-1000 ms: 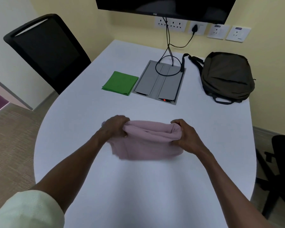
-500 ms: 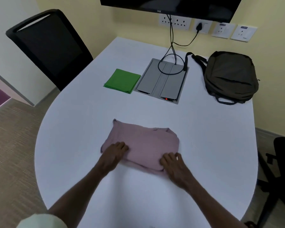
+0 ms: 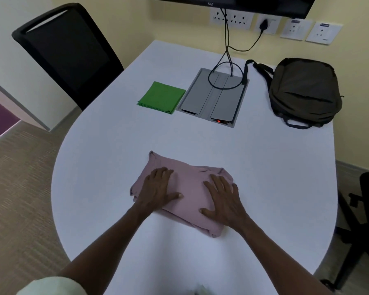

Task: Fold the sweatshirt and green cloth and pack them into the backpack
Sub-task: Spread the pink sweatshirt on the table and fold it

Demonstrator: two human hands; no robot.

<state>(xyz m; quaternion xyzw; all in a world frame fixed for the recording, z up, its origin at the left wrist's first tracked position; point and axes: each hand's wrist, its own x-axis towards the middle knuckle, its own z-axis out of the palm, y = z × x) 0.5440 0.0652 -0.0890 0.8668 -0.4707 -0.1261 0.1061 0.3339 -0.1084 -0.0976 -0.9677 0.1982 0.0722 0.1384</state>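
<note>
The pink sweatshirt [image 3: 190, 188] lies folded into a compact rectangle on the white table [image 3: 264, 177] in front of me. My left hand [image 3: 158, 186] rests flat on its left part, fingers spread. My right hand [image 3: 224, 196] lies flat on its right part, fingers spread too. Neither hand grips anything. A folded green cloth [image 3: 162, 97] sits farther back, left of centre. The dark olive backpack [image 3: 305, 91] lies flat and closed at the far right of the table.
A grey cable hatch [image 3: 213, 99] is set into the table between the green cloth and the backpack, with black cables [image 3: 227, 60] running up to wall sockets. A black chair [image 3: 68, 50] stands at the left, another chair [image 3: 366, 220] at the right edge.
My hands held the sweatshirt's far edge up, folded it toward me and laid it down. They now press flat on top of the folded bundle.
</note>
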